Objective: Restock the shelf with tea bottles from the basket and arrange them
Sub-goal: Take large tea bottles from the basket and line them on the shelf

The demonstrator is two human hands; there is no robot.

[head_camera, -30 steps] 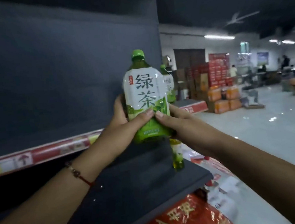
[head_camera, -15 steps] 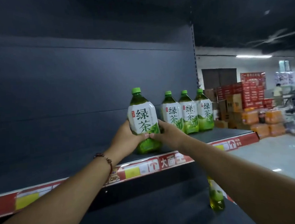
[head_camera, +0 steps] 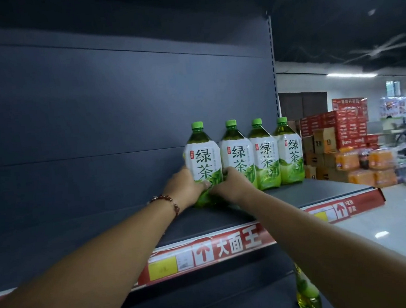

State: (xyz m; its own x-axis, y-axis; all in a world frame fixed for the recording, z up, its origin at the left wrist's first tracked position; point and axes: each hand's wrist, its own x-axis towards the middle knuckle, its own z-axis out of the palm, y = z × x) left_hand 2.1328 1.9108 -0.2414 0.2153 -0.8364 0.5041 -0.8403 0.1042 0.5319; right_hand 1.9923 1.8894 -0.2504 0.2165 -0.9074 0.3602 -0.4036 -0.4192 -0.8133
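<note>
Both hands, left point(head_camera: 184, 185) and right point(head_camera: 229, 183), clasp the leftmost bottle point(head_camera: 203, 161) low down, upright on the shelf point(head_camera: 323, 190) against three others point(head_camera: 263, 156).

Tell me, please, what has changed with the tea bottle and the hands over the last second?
Both hands, left hand and right hand, carried the held bottle forward onto the shelf, beside the three bottles standing there. Both hands still grip it; the row stayed put.

Four green-capped tea bottles point(head_camera: 243, 155) stand upright, side by side, on the dark shelf point(head_camera: 323, 190).
</note>
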